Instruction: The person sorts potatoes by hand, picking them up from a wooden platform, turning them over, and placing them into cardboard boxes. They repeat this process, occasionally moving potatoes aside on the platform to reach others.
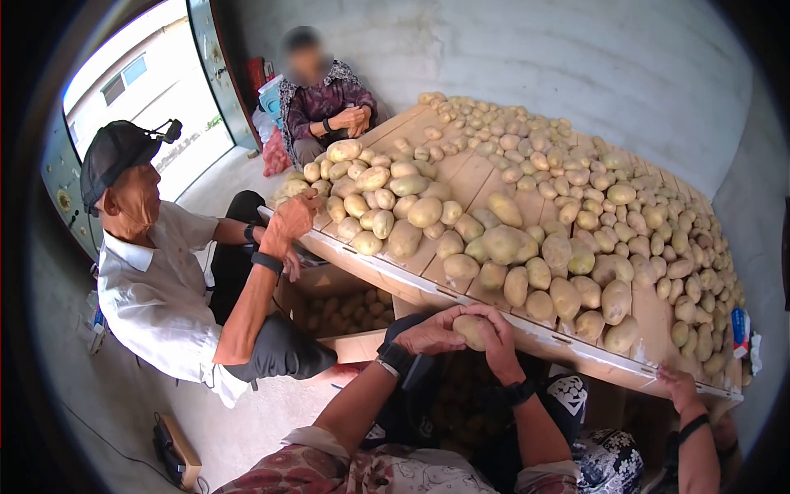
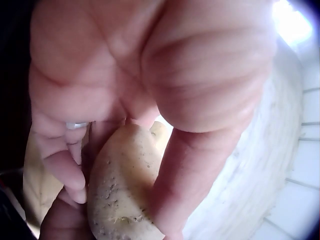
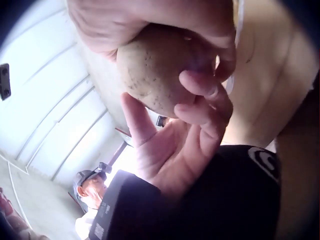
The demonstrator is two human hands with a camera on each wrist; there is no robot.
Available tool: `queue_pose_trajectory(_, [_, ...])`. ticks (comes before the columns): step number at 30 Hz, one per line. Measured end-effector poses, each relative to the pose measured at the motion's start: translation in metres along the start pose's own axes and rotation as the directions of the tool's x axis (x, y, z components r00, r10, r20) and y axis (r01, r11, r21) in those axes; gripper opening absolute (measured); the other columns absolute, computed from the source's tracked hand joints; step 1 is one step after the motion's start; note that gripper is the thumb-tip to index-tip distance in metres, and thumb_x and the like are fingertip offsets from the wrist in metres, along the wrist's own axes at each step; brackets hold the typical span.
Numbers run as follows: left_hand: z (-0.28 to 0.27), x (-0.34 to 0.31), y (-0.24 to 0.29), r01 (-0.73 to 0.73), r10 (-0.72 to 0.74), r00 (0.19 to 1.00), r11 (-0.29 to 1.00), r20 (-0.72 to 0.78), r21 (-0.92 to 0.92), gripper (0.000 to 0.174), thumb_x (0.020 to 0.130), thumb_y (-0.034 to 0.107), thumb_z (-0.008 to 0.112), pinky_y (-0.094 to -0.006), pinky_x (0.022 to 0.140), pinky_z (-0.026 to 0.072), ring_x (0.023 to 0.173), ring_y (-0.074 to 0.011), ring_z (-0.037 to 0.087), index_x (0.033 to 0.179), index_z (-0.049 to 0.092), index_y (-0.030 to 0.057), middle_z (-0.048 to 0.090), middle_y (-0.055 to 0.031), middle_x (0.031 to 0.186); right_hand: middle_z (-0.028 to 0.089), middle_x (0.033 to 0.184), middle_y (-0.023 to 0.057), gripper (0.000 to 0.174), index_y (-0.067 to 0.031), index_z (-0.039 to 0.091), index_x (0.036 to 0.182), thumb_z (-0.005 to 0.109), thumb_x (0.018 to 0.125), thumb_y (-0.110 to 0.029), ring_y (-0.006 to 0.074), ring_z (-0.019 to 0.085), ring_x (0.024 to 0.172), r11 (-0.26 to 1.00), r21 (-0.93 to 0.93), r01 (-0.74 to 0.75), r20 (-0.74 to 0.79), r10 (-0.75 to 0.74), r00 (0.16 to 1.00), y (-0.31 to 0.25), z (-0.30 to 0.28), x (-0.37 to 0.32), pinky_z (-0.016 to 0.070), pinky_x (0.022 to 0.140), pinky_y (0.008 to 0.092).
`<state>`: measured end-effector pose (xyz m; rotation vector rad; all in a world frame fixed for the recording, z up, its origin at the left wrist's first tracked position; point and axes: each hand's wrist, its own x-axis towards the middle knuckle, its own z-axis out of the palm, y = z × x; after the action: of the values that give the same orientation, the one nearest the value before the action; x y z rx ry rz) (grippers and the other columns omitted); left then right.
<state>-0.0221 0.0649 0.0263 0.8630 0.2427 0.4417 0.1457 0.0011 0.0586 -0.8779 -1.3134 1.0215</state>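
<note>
Between my two hands is a pale yellow-brown potato (image 1: pixel 469 333), held just off the near edge of the boarded table (image 1: pixel 485 306). My left hand (image 1: pixel 431 332) grips it from one side, thumb and fingertips against the skin. From the other side my right hand (image 1: pixel 499 344) holds it too. Small dark specks show on the potato (image 2: pixel 125 185) in the left wrist view, where the left thumb lies along it. In the right wrist view the potato (image 3: pixel 150 72) sits under the right palm, with the left fingertips on its lower side.
Potatoes cover much of the table, larger ones (image 1: pixel 504 244) nearer me, smaller ones (image 1: pixel 650 222) farther right. A box (image 1: pixel 350 347) of potatoes stands below. A person (image 1: pixel 164 272) sits at left, another (image 1: pixel 325 107) at the far end; someone's hand (image 1: pixel 678 387) touches the right edge.
</note>
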Motion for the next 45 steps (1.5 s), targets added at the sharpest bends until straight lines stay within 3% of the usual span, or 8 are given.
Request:
queue_pose_trajectory(9, [0.004, 0.001, 0.001, 0.008, -0.011, 0.998, 0.999, 0.064, 0.047, 0.081, 0.071, 0.01, 0.078, -0.0343, 0.1, 0.0406, 0.12, -0.0157, 0.046, 0.138, 0.033, 0.0129, 0.045, -0.001, 0.129, 0.061, 0.105, 0.0119, 0.019, 0.0024, 0.058, 0.098, 0.047, 0.085, -0.007, 0.0189, 0.057, 0.097, 0.997, -0.06, 0.052, 0.035, -0.05, 0.998, -0.001, 0.0, -0.004, 0.0428, 0.088, 0.0298])
queue_pose_trajectory(18, [0.001, -0.002, -0.003, 0.095, -0.095, 0.994, 0.995, -0.053, 0.006, 0.086, 0.066, 0.011, 0.081, -0.0335, 0.098, 0.0429, 0.116, -0.0152, 0.049, 0.138, 0.034, 0.0127, 0.046, -0.0007, 0.128, 0.061, 0.099, 0.0099, 0.017, 0.0031, 0.058, 0.096, 0.045, 0.088, -0.006, 0.0166, 0.056, 0.094, 0.997, -0.073, 0.003, 0.025, -0.001, 1.0, -0.005, 0.0, -0.008, 0.0426, 0.087, 0.0287])
queue_pose_trajectory(29, [0.003, 0.0, -0.007, 0.031, -0.03, 0.999, 0.999, -0.043, 0.034, 0.077, 0.075, 0.018, 0.076, -0.029, 0.091, 0.0465, 0.11, -0.0133, 0.053, 0.138, 0.032, 0.0128, 0.049, -0.001, 0.122, 0.061, 0.103, 0.0109, 0.019, 0.0031, 0.057, 0.097, 0.043, 0.088, -0.006, 0.0178, 0.056, 0.098, 0.995, -0.097, 0.025, 0.059, -0.02, 0.998, -0.005, -0.003, -0.009, 0.041, 0.091, 0.0297])
queue_pose_trajectory(32, [0.006, -0.001, -0.002, 0.038, -0.039, 0.997, 0.999, -0.062, -0.009, 0.076, 0.076, 0.018, 0.076, -0.0288, 0.091, 0.0464, 0.11, -0.0135, 0.052, 0.137, 0.032, 0.0132, 0.049, -0.0008, 0.122, 0.063, 0.098, 0.0115, 0.018, 0.003, 0.058, 0.095, 0.046, 0.085, -0.005, 0.0184, 0.058, 0.091, 0.991, -0.1, 0.086, -0.006, -0.087, 0.996, -0.004, -0.001, -0.005, 0.0446, 0.083, 0.0295])
queue_pose_trajectory(36, [0.005, -0.003, -0.003, 0.024, -0.025, 0.998, 0.999, -0.054, -0.021, 0.074, 0.078, 0.02, 0.074, -0.0294, 0.092, 0.0452, 0.111, -0.0139, 0.051, 0.138, 0.032, 0.0139, 0.048, -0.0008, 0.123, 0.062, 0.099, 0.0148, 0.02, 0.0026, 0.057, 0.099, 0.046, 0.086, -0.007, 0.0235, 0.059, 0.092, 0.981, -0.153, 0.122, -0.003, -0.124, 0.992, 0.0, 0.001, -0.005, 0.0448, 0.085, 0.0319])
queue_pose_trajectory(41, [0.008, -0.004, 0.004, -0.026, 0.026, 1.0, 1.0, -0.003, -0.008, 0.06, 0.09, 0.037, 0.057, -0.0342, 0.096, 0.0417, 0.116, -0.0166, 0.048, 0.138, 0.031, 0.0111, 0.045, -0.0044, 0.13, 0.059, 0.105, 0.0194, 0.026, 0.0027, 0.055, 0.108, 0.049, 0.085, -0.01, 0.0328, 0.057, 0.099, 0.904, -0.37, 0.215, -0.025, -0.241, 0.97, -0.004, 0.01, -0.006, 0.0435, 0.089, 0.0373])
queue_pose_trajectory(43, [0.016, -0.004, 0.007, -0.013, 0.012, 1.0, 1.0, -0.015, -0.008, 0.059, 0.092, 0.04, 0.052, -0.035, 0.096, 0.0414, 0.117, -0.0174, 0.048, 0.138, 0.031, 0.0103, 0.044, -0.0056, 0.131, 0.054, 0.114, 0.0209, 0.034, 0.0023, 0.052, 0.114, 0.054, 0.083, -0.012, 0.0363, 0.053, 0.106, 0.761, -0.54, 0.36, 0.072, -0.385, 0.92, -0.008, 0.015, -0.007, 0.0416, 0.093, 0.0402])
queue_pose_trajectory(45, [0.024, -0.005, 0.014, 0.002, -0.002, 1.0, 1.0, -0.03, -0.004, 0.058, 0.094, 0.044, 0.047, -0.0359, 0.097, 0.041, 0.118, -0.0183, 0.048, 0.138, 0.031, 0.0095, 0.044, -0.0068, 0.132, 0.052, 0.116, 0.0214, 0.038, 0.0021, 0.051, 0.116, 0.057, 0.082, -0.014, 0.0369, 0.051, 0.108, 0.779, -0.532, 0.332, 0.058, -0.358, 0.932, -0.002, 0.019, -0.01, 0.0406, 0.094, 0.0407])
